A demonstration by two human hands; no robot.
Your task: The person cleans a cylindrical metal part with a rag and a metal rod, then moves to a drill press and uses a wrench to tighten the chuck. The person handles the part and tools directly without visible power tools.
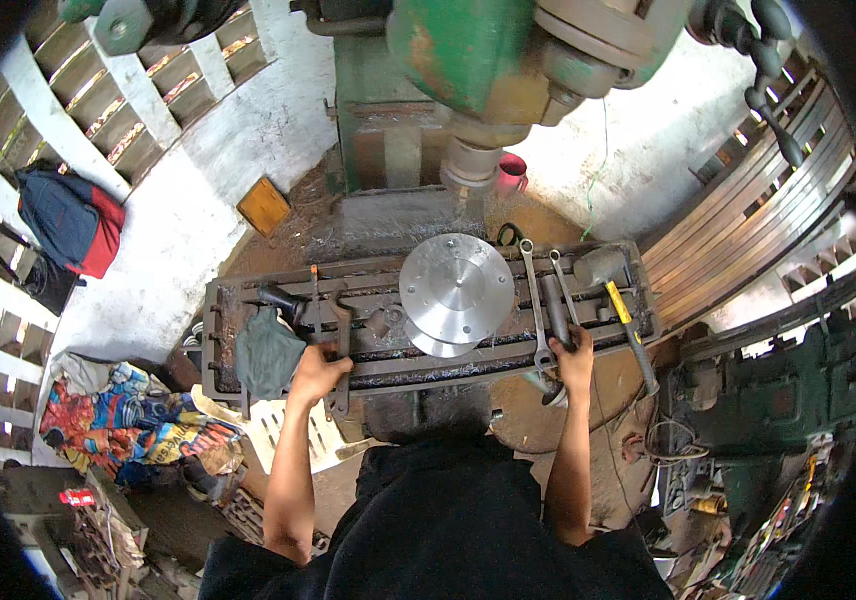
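My left hand (319, 376) is at the front edge of a slotted machine table (378, 376), its fingers closed over a large rusty spanner (342, 322). Just left of it lies a grey-green cloth (268, 352). Toward the table's right part, my right hand (573, 359) has its fingers around the near end of a dark round bar (554, 305). Beside that bar are a long combination spanner (534, 295) and a smaller spanner (565, 285). Between my hands sits a shiny round metal flange (456, 288) with holes near its rim, beneath the machine spindle (470, 165).
A hammer with a yellow and black handle (630, 325) lies at the table's right end. The green machine head (468, 50) hangs over the far side. A pink mug (512, 172) stands behind the table. Colourful cloth (138, 410) is heaped at left; a backpack (73, 215) hangs there.
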